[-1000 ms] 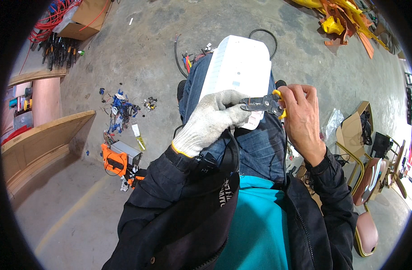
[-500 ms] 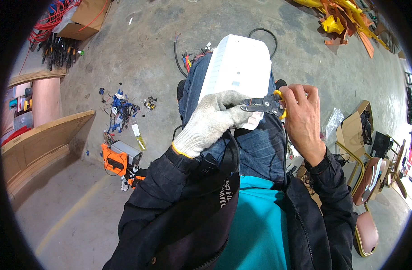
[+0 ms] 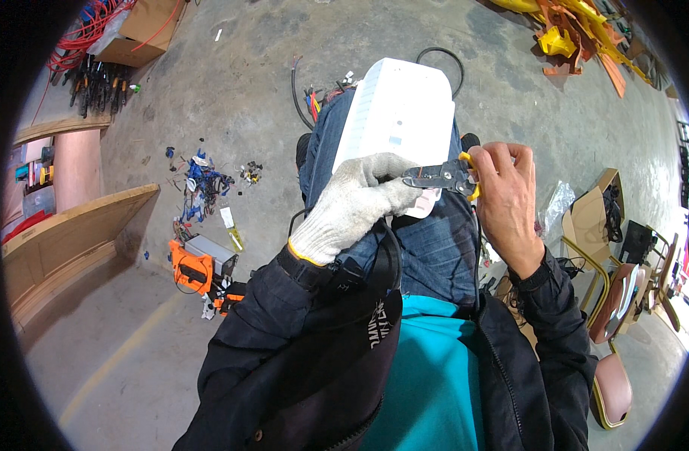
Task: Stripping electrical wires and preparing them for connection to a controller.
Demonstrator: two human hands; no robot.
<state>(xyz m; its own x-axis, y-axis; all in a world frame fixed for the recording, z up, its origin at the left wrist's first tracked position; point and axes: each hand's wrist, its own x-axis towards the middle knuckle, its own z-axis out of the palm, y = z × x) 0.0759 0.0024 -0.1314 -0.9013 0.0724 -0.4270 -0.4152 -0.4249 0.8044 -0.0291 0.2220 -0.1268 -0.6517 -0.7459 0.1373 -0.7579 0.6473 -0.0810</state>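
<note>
A white plastic housing (image 3: 401, 105) lies across my thighs on blue jeans. My left hand (image 3: 350, 201), in a pale knitted glove, rests over its near edge with fingers and thumb pinched together. What it grips is hidden by the glove. In my bare right hand (image 3: 504, 192) is a pair of wire strippers (image 3: 441, 177) with dark jaws and yellow handles. The tool points left, its jaw tip at the gloved thumb and fingers. Any wire between the jaws is too small to make out.
Blue wire scraps (image 3: 201, 184) lie on the floor at left, above an orange-and-grey device (image 3: 192, 267). A wooden panel (image 3: 89, 237) stands farther left. Black cable (image 3: 459, 68) curls beyond the housing. Chairs (image 3: 614, 387) and a cardboard box (image 3: 585, 218) are at right.
Almost nothing differs. Both hands and the wire strippers hold nearly the same place, with only a very slight shift.
</note>
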